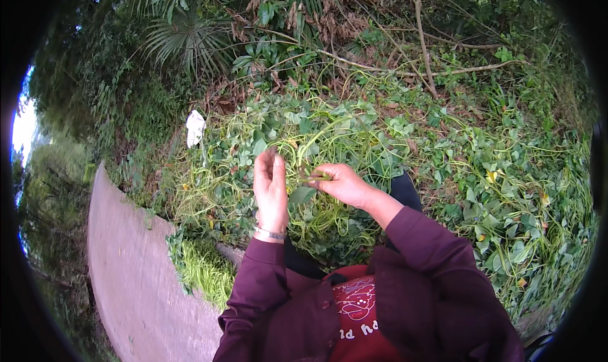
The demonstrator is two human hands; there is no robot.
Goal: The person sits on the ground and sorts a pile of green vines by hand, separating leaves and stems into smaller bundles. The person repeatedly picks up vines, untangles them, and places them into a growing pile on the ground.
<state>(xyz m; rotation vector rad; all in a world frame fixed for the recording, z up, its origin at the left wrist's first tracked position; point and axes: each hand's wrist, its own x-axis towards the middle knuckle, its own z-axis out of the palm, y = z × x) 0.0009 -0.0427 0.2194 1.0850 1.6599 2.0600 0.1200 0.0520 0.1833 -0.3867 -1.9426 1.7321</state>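
Observation:
My right hand (339,184) is closed on the stem of a leafy green vine (321,135), pinched between thumb and fingers, with a leaf (302,195) hanging below the fingertips. To its left, my left hand (270,184) is raised with the fingers upward and the thumb close to them; a small dark bit shows at its fingertips, too blurred to tell what it is. A bracelet circles the left wrist. Under and around both hands spreads a thick bed of vines with green leaves and pale stems (332,219).
A concrete path (137,267) curves along the left, with a pile of cut green stems (206,269) at its edge. Something white (195,128) lies among the vines. Fallen branches (427,72), dry leaves and a fan-leaved palm (187,39) stand beyond.

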